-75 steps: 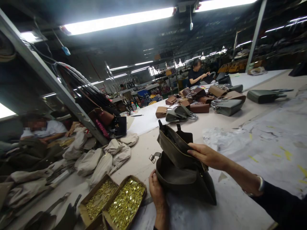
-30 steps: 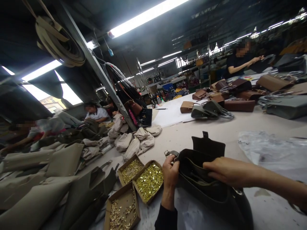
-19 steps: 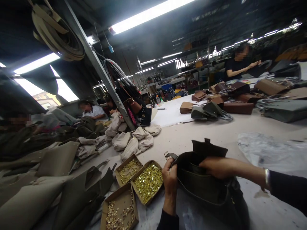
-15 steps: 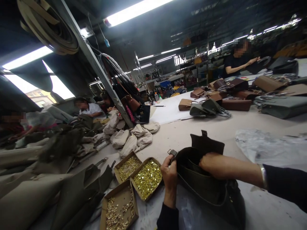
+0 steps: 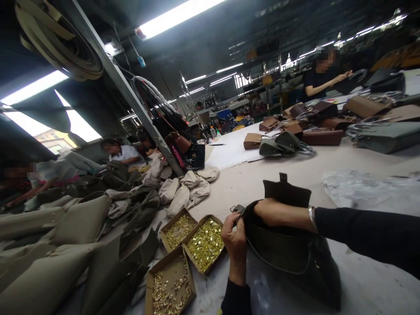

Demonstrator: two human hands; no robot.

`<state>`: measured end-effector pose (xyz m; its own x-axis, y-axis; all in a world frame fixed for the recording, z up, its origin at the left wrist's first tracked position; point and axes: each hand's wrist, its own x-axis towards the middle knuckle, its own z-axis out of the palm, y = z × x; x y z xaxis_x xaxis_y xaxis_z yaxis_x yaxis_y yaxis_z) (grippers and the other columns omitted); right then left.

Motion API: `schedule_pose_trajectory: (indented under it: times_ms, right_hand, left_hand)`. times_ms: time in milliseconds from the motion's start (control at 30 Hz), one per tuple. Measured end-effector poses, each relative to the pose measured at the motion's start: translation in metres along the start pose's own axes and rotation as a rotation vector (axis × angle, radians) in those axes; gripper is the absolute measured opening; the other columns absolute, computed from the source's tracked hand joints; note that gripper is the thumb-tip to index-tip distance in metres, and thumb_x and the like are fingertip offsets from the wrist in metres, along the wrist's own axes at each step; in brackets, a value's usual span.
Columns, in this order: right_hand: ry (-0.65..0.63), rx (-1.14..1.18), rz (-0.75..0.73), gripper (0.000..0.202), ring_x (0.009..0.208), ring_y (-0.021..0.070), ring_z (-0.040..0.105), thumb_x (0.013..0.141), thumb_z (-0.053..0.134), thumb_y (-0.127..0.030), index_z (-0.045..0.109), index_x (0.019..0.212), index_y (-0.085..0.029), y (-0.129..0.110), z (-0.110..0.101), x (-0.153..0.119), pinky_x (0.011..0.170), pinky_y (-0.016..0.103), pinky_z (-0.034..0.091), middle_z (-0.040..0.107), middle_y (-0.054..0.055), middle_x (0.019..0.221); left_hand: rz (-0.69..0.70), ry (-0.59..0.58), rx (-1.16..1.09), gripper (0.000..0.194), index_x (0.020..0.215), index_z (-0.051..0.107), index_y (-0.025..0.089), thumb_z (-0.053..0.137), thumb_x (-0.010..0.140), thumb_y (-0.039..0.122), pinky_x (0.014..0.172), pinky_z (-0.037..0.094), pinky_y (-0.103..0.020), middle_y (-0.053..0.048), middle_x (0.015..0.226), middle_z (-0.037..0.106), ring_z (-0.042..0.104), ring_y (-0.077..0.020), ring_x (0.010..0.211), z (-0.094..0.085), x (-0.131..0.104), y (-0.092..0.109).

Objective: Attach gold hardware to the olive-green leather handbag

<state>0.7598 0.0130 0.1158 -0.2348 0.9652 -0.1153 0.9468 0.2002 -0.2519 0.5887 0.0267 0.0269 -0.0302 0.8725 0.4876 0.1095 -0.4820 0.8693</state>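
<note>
A dark olive handbag (image 5: 282, 253) rests on the table in front of me, its mouth open and its flap (image 5: 287, 192) standing up at the back. My left hand (image 5: 234, 238) pinches the bag's left edge, beside a small strap tab with a metal buckle (image 5: 236, 208). My right hand (image 5: 274, 212) reaches inside the bag's mouth. The fingers of that hand are hidden within the bag, so what they touch does not show. Left of the bag lie three cardboard trays holding small gold-coloured metal pieces, the nearest being the tray of bright gold bits (image 5: 206, 243).
Olive and beige bag pieces (image 5: 78, 223) pile up on the left, with beige cloth pouches (image 5: 183, 190) behind the trays. Clear plastic sheeting (image 5: 367, 192) lies on the right. Finished handbags (image 5: 323, 136) crowd the far table, where a co-worker (image 5: 323, 76) sits. A slanted metal post (image 5: 131, 94) rises at left.
My right hand has moved left and deeper into the bag, toward its left edge. My left hand keeps its hold there. The view has shifted slightly.
</note>
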Motion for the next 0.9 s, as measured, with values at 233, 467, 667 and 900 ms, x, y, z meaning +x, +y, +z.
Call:
schedule_pose_trajectory:
  times_ms: [233,467,667,900]
  right_hand:
    - [-0.036,0.034,-0.099,0.025,0.076,0.0247,0.073,0.088,0.057,-0.002,0.073,0.099,-0.019,0.012,-0.011,-0.049,0.060,0.027,0.042,0.076,0.007,0.083]
    - [0.173,0.503,0.018,0.015,0.075,0.0200,0.066,0.097,0.052,-0.023,0.058,0.084,-0.022,0.042,-0.013,-0.081,0.066,0.025,0.044,0.069,0.000,0.079]
    - [0.124,0.054,0.051,0.018,0.076,0.0272,0.075,0.095,0.053,-0.010,0.068,0.104,-0.016,0.023,-0.010,-0.078,0.058,0.029,0.038,0.077,0.013,0.087]
    - [0.155,-0.105,-0.087,0.021,0.071,0.0307,0.075,0.084,0.054,-0.001,0.068,0.092,-0.015,-0.010,-0.017,-0.069,0.053,0.032,0.031,0.076,0.013,0.079]
  left_hand:
    - [0.041,0.075,0.030,0.012,0.090,0.076,0.019,0.067,0.090,0.027,0.089,0.057,-0.036,-0.007,0.094,0.076,0.071,-0.0225,0.092,-0.005,0.000,-0.004]
    - [0.092,0.129,-0.001,0.007,0.089,0.060,0.021,0.067,0.092,0.022,0.088,0.057,-0.032,-0.005,0.105,0.072,0.069,-0.0191,0.099,0.001,-0.006,-0.002]
    - [0.349,0.021,0.132,0.024,0.104,0.074,0.025,0.052,0.099,0.014,0.103,0.054,-0.041,-0.007,0.122,0.069,0.063,-0.0213,0.119,-0.002,-0.010,0.002]
    - [0.413,-0.137,0.169,0.026,0.114,0.073,0.023,0.054,0.096,0.022,0.110,0.048,-0.057,-0.009,0.118,0.073,0.056,-0.0310,0.130,-0.017,-0.019,0.017]
